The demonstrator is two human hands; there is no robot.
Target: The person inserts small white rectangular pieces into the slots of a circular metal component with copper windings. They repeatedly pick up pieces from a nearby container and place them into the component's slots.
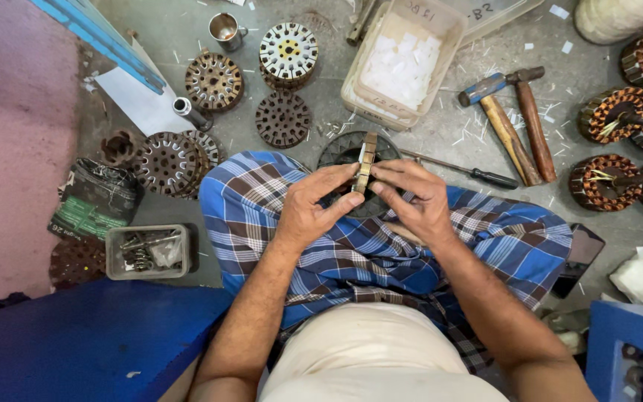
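A slotted metal ring (366,167) is held on edge between both hands, above the lap on a blue checked cloth (336,246). The left hand (314,205) is closed on the ring's near-left side, thumb pressed against its face. The right hand (414,197) is closed on the ring's right side, fingers (392,173) curled over the top edge. Behind the ring, a dark round part (340,152) is partly hidden on the floor.

On the far left of the grey floor (440,134), several slotted metal discs are laid out: a rusty one (213,80), a white-faced stack (288,52), a dark one (283,117), and a leaning stack (173,162). A small steel cup (225,30) is seen far left of centre. A plastic tub (403,59) with white paper slips is placed far centre. Two hammers (519,123) are laid right of the tub, and a screwdriver (470,173) lies just beyond the right hand. Copper-wound coils (619,149) are grouped at the far right. A small clear box (148,251) of metal bits sits near left, beside a dark printed bag (94,197). A blue surface (91,335) fills the near left corner.
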